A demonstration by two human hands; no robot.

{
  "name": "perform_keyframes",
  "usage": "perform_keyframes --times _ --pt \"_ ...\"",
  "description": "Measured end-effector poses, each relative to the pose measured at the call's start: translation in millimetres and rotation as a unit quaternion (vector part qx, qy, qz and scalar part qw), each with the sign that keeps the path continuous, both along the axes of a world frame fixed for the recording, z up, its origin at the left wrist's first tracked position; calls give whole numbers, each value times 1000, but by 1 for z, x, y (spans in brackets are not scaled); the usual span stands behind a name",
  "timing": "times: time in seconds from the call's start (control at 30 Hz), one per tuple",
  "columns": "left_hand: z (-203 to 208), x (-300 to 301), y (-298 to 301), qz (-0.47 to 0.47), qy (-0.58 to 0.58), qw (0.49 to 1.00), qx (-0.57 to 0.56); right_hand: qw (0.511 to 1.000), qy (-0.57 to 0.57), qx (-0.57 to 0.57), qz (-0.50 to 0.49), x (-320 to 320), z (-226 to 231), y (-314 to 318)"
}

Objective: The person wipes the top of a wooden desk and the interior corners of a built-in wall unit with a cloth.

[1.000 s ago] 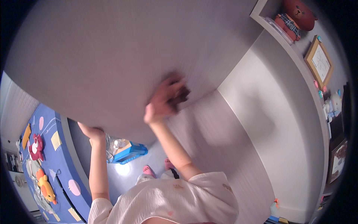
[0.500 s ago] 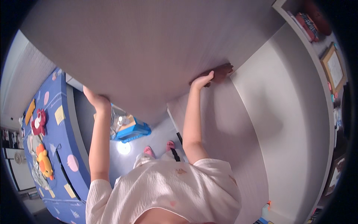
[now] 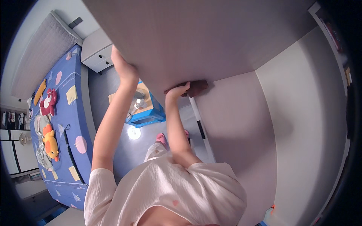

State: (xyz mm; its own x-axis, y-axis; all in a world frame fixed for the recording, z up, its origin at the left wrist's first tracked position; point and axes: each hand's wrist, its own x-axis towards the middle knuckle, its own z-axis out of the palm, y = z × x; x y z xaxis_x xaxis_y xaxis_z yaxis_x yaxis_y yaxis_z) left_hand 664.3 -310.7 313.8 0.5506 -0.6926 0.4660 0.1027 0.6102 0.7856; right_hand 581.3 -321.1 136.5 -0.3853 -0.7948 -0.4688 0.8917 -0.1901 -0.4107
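A broad grey-brown panel (image 3: 211, 37) fills the upper middle of the head view. My left hand (image 3: 126, 71) grips its left edge, with most of the fingers hidden by the panel. Closer to the middle, my right hand (image 3: 177, 91) presses a dark brown cloth (image 3: 197, 88) against the panel's lower part. The cloth bunches out beyond the fingertips to the right, and part of it lies under the hand.
A grey-brown surface (image 3: 237, 124) and a pale curved wall (image 3: 301, 113) lie to the right. Below my arms is a blue crate (image 3: 149, 117) on the floor. At left stands a bed (image 3: 75, 113) with plush toys (image 3: 51, 141), beside a white drawer cabinet (image 3: 96, 52).
My right hand and the cloth have slid left along the panel, closer to my left hand. The view has shifted, showing more of the bed and drawer cabinet. My left hand keeps to the panel's edge.
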Motion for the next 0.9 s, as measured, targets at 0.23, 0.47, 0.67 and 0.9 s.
perform_keyframes --times 0.23,0.47,0.67,0.9 --pt "6 25 35 -61 -216 971 78 991 101 -66 -59 74 64 39" --pt "-66 129 172 -110 -264 914 287 936 305 -81 -154 -23 132 -7" --pt "-133 137 235 -139 -98 848 503 535 789 -231 -195 47 108 40" --pt "-178 96 251 -233 -33 831 504 717 631 -127 -268 -31 141 -25"
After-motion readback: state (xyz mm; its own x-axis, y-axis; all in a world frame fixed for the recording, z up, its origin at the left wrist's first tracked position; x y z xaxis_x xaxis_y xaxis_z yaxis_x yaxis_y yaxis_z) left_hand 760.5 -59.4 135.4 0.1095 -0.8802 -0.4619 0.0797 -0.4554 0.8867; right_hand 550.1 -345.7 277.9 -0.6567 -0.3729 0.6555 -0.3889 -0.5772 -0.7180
